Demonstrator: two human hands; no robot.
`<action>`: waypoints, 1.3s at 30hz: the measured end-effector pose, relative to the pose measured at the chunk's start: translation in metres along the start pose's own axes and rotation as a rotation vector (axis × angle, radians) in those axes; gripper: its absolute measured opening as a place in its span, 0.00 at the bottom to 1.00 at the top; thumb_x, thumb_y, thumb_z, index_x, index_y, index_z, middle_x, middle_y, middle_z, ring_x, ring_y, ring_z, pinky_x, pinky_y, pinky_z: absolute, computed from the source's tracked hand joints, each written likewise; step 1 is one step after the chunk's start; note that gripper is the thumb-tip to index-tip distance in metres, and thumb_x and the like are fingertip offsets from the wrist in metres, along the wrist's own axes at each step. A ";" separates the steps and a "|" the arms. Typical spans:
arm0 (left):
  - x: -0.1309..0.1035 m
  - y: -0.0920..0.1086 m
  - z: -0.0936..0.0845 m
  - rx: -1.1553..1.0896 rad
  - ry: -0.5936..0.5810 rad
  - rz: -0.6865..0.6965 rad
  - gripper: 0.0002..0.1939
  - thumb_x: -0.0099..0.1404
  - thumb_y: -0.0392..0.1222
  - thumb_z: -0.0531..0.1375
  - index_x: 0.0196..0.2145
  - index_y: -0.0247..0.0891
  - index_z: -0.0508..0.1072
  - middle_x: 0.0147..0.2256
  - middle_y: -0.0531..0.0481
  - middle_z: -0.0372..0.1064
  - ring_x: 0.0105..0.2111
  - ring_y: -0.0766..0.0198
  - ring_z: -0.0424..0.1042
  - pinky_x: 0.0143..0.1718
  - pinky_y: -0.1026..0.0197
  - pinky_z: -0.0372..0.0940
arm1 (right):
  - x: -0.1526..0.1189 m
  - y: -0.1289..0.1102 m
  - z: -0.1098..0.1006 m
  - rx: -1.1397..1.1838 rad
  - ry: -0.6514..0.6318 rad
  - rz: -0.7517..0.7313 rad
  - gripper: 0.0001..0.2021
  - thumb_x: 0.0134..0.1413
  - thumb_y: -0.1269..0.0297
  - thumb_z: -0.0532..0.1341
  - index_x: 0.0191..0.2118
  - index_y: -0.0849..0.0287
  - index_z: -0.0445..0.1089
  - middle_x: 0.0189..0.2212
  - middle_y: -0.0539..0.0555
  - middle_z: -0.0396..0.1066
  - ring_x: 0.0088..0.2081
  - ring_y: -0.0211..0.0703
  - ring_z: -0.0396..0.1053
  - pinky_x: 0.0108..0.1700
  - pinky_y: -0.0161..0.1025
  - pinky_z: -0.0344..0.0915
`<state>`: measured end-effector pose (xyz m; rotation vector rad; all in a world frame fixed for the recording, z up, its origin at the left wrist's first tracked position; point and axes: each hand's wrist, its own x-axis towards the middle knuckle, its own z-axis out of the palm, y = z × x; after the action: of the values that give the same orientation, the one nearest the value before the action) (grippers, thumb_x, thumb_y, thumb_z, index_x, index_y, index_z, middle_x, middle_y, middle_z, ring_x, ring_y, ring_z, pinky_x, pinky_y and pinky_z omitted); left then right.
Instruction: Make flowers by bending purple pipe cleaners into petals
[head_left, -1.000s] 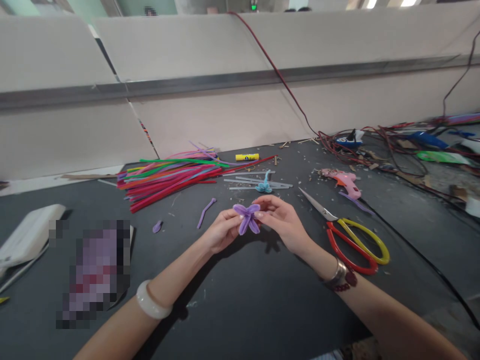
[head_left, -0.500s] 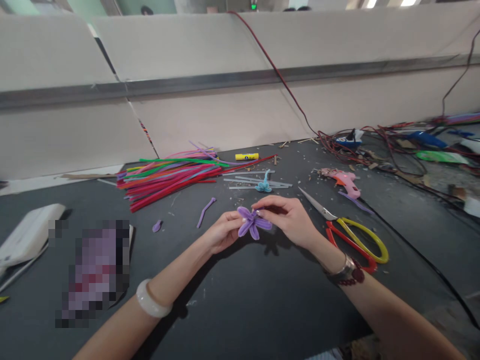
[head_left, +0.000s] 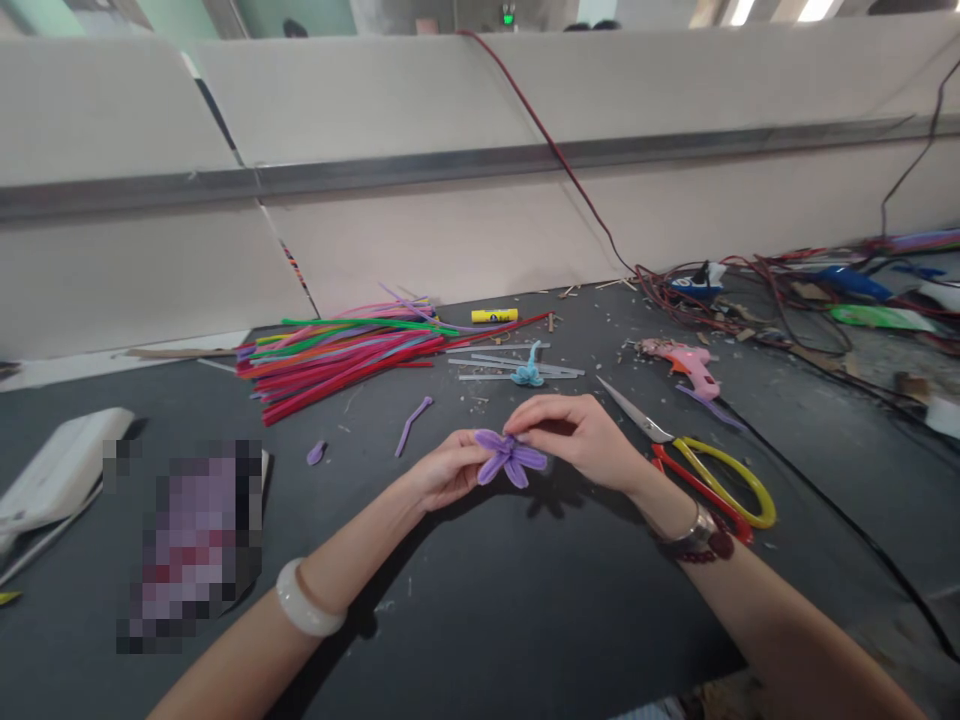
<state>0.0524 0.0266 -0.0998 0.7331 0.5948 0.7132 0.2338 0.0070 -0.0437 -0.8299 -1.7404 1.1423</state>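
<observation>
Turned and shifted slightly rightward since a second ago, the purple flower (head_left: 514, 466) sits above the table (head_left: 480, 610), well in from its far edge, the left hand (head_left: 454, 470) pinching one petal, the right hand (head_left: 576, 440) pinched near its centre. Beyond lie scissors (head_left: 666, 436), a purple stem (head_left: 412, 428) and a blue flower (head_left: 529, 374); towards the far edge, a bundle (head_left: 345, 360) and yellow tube (head_left: 495, 316).

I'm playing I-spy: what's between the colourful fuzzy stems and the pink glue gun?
In the head view, clear sticks and a small blue flower lie there, the scissors pointing close by.
</observation>
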 end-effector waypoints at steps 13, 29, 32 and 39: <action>-0.001 -0.004 0.001 -0.043 -0.041 -0.072 0.07 0.45 0.31 0.66 0.26 0.29 0.75 0.23 0.49 0.71 0.21 0.72 0.66 0.28 0.68 0.60 | 0.000 0.006 0.007 0.230 0.063 0.177 0.04 0.41 0.67 0.65 0.29 0.58 0.73 0.25 0.49 0.73 0.28 0.34 0.69 0.35 0.35 0.67; -0.007 -0.003 0.004 -0.051 -0.101 -0.090 0.10 0.41 0.32 0.68 0.26 0.30 0.75 0.21 0.50 0.71 0.20 0.70 0.67 0.29 0.68 0.62 | -0.001 0.009 0.008 0.458 0.020 0.221 0.05 0.40 0.70 0.66 0.28 0.59 0.72 0.24 0.47 0.71 0.26 0.31 0.69 0.33 0.31 0.66; -0.006 -0.004 0.004 -0.048 -0.109 -0.088 0.08 0.41 0.32 0.68 0.23 0.28 0.75 0.20 0.49 0.71 0.20 0.70 0.68 0.27 0.68 0.62 | -0.002 0.007 0.004 0.413 -0.009 0.194 0.04 0.40 0.71 0.66 0.27 0.58 0.72 0.23 0.47 0.71 0.27 0.31 0.69 0.33 0.31 0.66; -0.005 -0.005 0.003 -0.076 -0.098 -0.050 0.07 0.42 0.30 0.67 0.22 0.27 0.74 0.19 0.49 0.71 0.20 0.70 0.69 0.25 0.71 0.63 | -0.005 0.013 -0.001 0.405 -0.096 0.150 0.05 0.43 0.71 0.64 0.30 0.57 0.72 0.27 0.48 0.72 0.30 0.33 0.69 0.36 0.32 0.65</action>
<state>0.0536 0.0192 -0.1004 0.6761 0.4927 0.6461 0.2370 0.0081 -0.0575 -0.6706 -1.4656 1.5919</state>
